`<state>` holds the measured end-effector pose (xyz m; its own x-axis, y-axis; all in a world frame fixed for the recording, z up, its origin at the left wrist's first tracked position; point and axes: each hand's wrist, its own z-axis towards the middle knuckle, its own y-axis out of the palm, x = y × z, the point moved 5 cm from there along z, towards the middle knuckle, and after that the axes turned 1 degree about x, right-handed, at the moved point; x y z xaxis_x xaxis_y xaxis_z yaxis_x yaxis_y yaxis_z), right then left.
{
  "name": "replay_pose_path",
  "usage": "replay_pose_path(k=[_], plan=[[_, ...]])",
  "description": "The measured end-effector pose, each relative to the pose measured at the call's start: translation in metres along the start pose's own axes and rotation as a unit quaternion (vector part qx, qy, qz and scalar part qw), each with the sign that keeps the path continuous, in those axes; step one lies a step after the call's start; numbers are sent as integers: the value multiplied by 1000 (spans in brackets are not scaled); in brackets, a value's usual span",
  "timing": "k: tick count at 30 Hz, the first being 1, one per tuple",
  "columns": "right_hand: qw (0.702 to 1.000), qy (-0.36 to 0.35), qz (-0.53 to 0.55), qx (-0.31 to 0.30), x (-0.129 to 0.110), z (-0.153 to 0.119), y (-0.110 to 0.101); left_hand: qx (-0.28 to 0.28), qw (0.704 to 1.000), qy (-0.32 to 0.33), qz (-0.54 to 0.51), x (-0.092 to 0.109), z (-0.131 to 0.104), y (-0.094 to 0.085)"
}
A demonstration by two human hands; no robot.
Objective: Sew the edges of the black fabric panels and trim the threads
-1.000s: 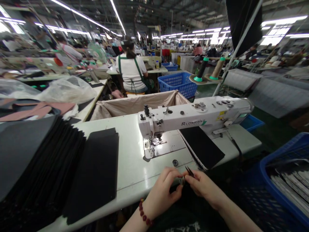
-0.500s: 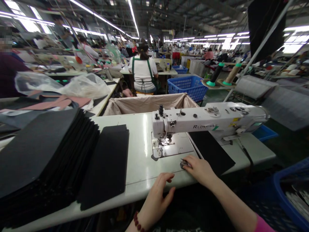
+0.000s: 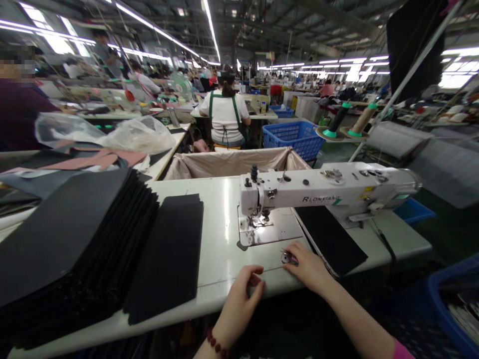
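The handling of the small round metal piece (image 3: 286,258) looks midway: it lies in front of the sewing machine (image 3: 322,192), at the fingertips of the right hand (image 3: 306,264), whose grip is narrow and closed on it; something thin and pointed shows beside it, too small to name, and whether the piece is raised off the table (image 3: 220,224) or rests on it I cannot tell. The left hand (image 3: 241,294) is near the table's front edge, well apart from the right, its fingers curled in a loose, half-closed grip; whether anything sits inside that curl cannot be made out.

As for the dark pieces, all that show lie to either side of the needle — a tall stack (image 3: 75,219) and a lower pile (image 3: 166,249) to the left, another pile (image 3: 329,234) under the machine's arm; the metal plate (image 3: 282,227) gleams below the needle, so stitching seems paused; which pile is finished and which remains — if either — the view does not settle.
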<state>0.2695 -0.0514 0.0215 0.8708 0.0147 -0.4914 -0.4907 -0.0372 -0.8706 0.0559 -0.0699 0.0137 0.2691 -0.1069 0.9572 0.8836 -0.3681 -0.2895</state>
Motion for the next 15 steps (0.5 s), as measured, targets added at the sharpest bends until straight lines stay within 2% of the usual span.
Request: replay_pose_path(k=[3, 5, 9, 12, 15], plan=[[999, 18, 31, 26, -4, -6, 7, 7, 999, -36, -40, -5, 9, 9], [996, 10, 79, 43, -15, -14, 9, -5, 989, -80, -124, -8, 15, 18], [979, -29, 192, 65, -45, -35, 3, -58, 934, -163, -312, -5, 20, 35], [962, -20, 266, 61, -54, -44, -4, -61, 926, -163, -335, 7, 20, 34], [939, 30, 340, 50, -48, -46, -7, -45, 932, -156, -324, 17, 17, 29]])
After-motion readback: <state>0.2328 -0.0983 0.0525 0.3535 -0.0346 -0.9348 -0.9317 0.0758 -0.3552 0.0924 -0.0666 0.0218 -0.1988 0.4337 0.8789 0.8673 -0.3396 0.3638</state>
